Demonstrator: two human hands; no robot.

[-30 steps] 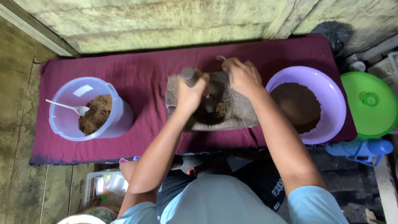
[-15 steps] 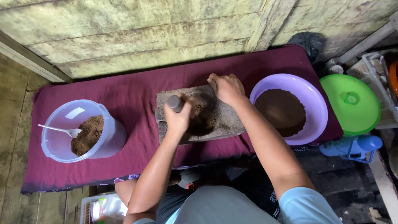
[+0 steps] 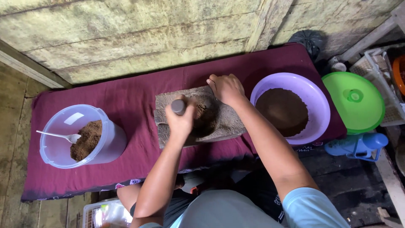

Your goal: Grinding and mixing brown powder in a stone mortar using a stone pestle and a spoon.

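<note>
Right at the middle of the maroon cloth [image 3: 126, 99] the grinding stone [image 3: 228, 120] is sitting, and both hands are working on it. Left hand [image 3: 180, 122] is wrapping tight around one end of the stone roller [image 3: 179, 106], right hand [image 3: 226, 88] is closing over the far end. Compared with half a second back, the roller is sliding toward the near edge, so the brown powder [image 3: 201, 113] is getting another pass. Left of the stone, a clear tub [image 3: 101, 143] is holding coarse brown stuff and a spoon [image 3: 59, 136]. Right of it, a purple bowl [image 3: 318, 101] is holding finer powder, with a green lid [image 3: 354, 101] lying beyond.
</note>
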